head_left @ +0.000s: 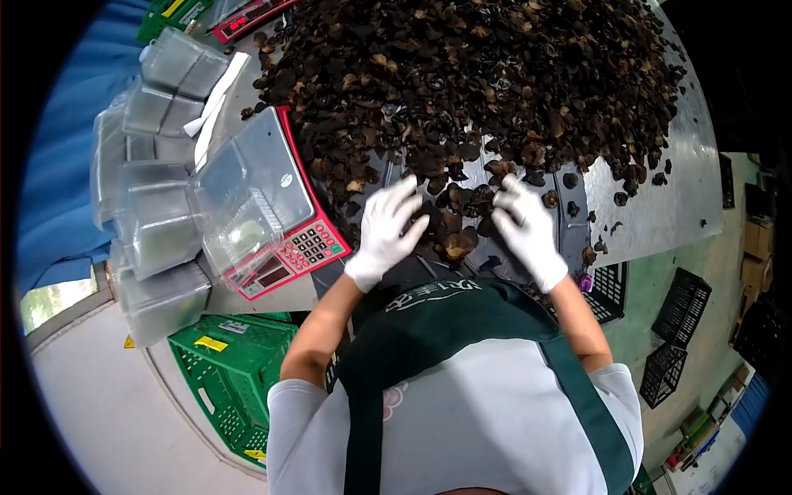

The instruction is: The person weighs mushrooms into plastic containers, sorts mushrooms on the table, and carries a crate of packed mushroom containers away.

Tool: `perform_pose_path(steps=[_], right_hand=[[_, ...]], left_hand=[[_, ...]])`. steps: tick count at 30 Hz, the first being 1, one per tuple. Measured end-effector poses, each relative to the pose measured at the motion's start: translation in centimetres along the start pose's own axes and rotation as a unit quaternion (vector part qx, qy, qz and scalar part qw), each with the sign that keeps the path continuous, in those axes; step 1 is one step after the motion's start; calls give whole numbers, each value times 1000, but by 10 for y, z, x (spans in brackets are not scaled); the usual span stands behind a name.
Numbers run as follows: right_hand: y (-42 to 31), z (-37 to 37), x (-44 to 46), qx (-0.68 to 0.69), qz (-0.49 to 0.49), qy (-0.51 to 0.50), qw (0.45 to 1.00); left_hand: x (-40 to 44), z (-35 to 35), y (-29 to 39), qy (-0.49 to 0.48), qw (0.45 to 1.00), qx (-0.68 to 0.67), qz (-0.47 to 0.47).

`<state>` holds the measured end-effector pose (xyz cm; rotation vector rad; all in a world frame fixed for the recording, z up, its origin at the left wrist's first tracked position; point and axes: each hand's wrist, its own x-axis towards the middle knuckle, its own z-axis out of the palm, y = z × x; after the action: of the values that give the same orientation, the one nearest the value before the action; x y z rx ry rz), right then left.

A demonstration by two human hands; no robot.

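Dark brown, curled fungus-like pieces (pixel 462 74) form a large heap over the metal table (pixel 697 173). Both hands wear white gloves and rest at the heap's near edge. My left hand (pixel 386 227) has its fingers apart, with thumb and fingers around the left side of a small group of pieces (pixel 455 244). On the right side of that group, my right hand (pixel 526 227) has spread fingers, the tips touching or just above the pieces. Neither hand visibly grips anything.
A red scale (pixel 309 247) with a clear container (pixel 239 219) on it stands at left. Stacked clear plastic containers (pixel 157 219) line the table's left edge. A second red scale (pixel 247 21) is at the top. Green crates (pixel 235 371) and black crates (pixel 683 305) lie below table level.
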<state>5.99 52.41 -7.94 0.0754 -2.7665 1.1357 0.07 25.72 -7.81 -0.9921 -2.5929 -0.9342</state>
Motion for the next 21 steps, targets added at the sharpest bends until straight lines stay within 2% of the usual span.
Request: perform_pose_path(steps=[1, 3, 5, 7, 8, 11, 16, 19, 21], right_hand=[[9, -4, 15, -5, 22, 39, 999], [27, -10, 47, -180, -10, 110, 978], [41, -6, 66, -244, 10, 110, 963], [33, -1, 55, -235, 43, -4, 971], [32, 3, 40, -220, 15, -18, 975], [19, 5, -9, -173, -12, -65, 983], [-4, -9, -43, -117, 56, -28, 991], [-6, -1, -32, -97, 82, 22, 992], [-11, 7, -15, -107, 43, 36, 993]], left_hand=[[18, 1, -1, 3, 1000, 5, -12], [53, 10, -2, -11, 997, -22, -67], [71, 28, -1, -46, 994, 26, -98], [68, 46, -15, -138, 987, 76, -36], [60, 49, -19, -156, 987, 23, -42], [13, 45, -27, -81, 994, -68, -19], [-43, 1, 1, 1, 993, -68, -97], [-61, -4, 5, 22, 979, -90, -183], [-60, -3, 10, 13, 945, -154, -288]])
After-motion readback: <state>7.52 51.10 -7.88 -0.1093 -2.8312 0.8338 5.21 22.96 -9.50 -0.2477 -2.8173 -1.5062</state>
